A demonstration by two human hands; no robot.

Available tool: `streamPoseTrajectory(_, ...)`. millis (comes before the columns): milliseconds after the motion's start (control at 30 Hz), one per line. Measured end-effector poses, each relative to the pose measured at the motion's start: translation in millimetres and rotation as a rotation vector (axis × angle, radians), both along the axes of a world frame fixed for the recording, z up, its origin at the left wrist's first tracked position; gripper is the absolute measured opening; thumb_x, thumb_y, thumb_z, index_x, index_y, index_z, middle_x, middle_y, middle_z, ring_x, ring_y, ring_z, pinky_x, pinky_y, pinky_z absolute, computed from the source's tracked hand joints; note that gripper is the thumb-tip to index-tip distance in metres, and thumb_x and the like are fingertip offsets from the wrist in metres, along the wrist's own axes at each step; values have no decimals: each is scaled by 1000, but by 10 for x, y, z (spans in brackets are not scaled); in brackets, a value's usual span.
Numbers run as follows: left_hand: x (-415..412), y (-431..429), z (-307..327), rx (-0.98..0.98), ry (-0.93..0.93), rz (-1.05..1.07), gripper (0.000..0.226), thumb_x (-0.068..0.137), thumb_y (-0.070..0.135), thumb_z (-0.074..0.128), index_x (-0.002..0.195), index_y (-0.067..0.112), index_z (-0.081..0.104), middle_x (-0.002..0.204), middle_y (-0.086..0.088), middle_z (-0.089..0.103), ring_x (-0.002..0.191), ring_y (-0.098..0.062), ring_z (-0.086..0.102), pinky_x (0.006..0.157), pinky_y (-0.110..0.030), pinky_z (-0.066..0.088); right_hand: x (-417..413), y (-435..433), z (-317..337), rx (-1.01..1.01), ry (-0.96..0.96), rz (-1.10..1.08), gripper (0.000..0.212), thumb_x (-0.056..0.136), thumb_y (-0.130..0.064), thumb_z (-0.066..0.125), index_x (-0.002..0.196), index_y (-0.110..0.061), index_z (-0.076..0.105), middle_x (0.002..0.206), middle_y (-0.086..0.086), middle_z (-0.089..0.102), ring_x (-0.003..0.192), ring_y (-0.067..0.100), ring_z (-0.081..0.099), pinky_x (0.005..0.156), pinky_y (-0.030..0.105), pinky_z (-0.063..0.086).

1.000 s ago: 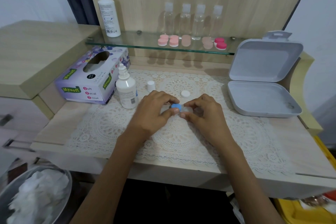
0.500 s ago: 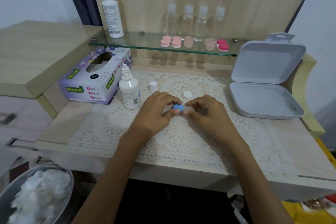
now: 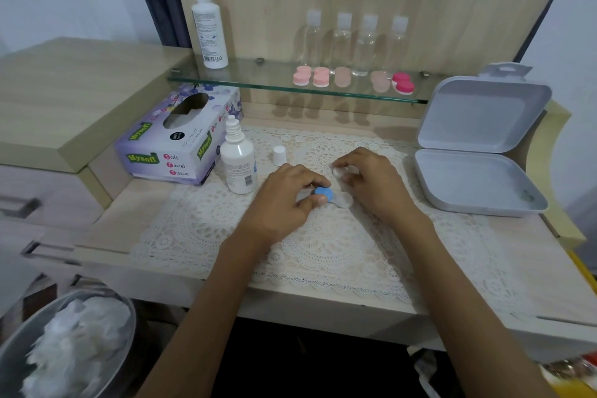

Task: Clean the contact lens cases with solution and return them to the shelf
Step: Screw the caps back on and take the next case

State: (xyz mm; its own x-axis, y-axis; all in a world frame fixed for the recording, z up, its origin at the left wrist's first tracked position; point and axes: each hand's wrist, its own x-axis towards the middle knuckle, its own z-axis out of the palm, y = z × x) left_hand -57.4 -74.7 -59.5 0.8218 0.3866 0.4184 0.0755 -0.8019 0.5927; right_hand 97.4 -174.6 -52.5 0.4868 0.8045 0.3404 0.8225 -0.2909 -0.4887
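Observation:
A translucent contact lens case [image 3: 343, 200] lies on the lace mat, one well closed by a blue cap [image 3: 324, 194]. My left hand [image 3: 284, 200] pinches the blue cap side between thumb and fingers. My right hand [image 3: 374, 181] has reached back and pinches a white cap [image 3: 339, 171] on the mat. An uncapped solution bottle [image 3: 238, 161] stands left of my hands, with its small white cap [image 3: 279, 155] beside it. Several pink and red lens cases [image 3: 319, 77] sit on the glass shelf [image 3: 226, 81].
A tissue box [image 3: 174, 139] stands at the left. An open grey plastic box [image 3: 478, 178] lies at the right. A taller solution bottle [image 3: 208, 22] and several clear bottles [image 3: 355, 42] stand on the shelf. A metal bin with used tissues [image 3: 68, 346] sits lower left.
My right hand left the lens case and moved back to the white cap lying on the mat. My left hand keeps hold of the blue-capped side.

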Motion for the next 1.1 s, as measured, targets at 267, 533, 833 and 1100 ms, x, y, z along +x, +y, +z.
streamPoseTrajectory(267, 3, 4, -3, -5, -2, 2, 21, 86, 23, 68, 106, 23, 68, 101, 8, 64, 98, -10, 53, 91, -31, 41, -161, -328, 93, 59, 264, 109, 21, 92, -9, 58, 108, -19, 67, 98, -2, 56, 83, 5, 51, 72, 7, 37)
streamPoseTrajectory(533, 4, 2, -4, -19, -8, -3, 21, 85, 21, 68, 106, 22, 68, 101, 8, 64, 98, -10, 54, 92, -34, 43, -335, -454, -46, 139, 191, 149, 28, 88, 1, 58, 110, -13, 68, 92, -6, 52, 84, -2, 48, 75, 6, 33)
streamPoseTrajectory(833, 3, -7, 0, -29, -9, 5, 21, 85, 22, 69, 106, 22, 69, 100, 8, 64, 97, -11, 54, 92, -38, 44, -331, -427, -99, 133, 1, 123, 23, 85, -4, 64, 108, -7, 68, 90, -3, 50, 82, 9, 49, 74, 13, 36)
streamPoseTrajectory(1100, -5, -15, 3, -43, -7, 8, 22, 85, 23, 69, 107, 22, 68, 101, 7, 64, 98, -10, 54, 93, -39, 44, -353, -396, -98, 85, -48, -30, 42, 76, -48, 71, 95, -12, 62, 92, -4, 51, 89, 14, 47, 75, 26, 40)
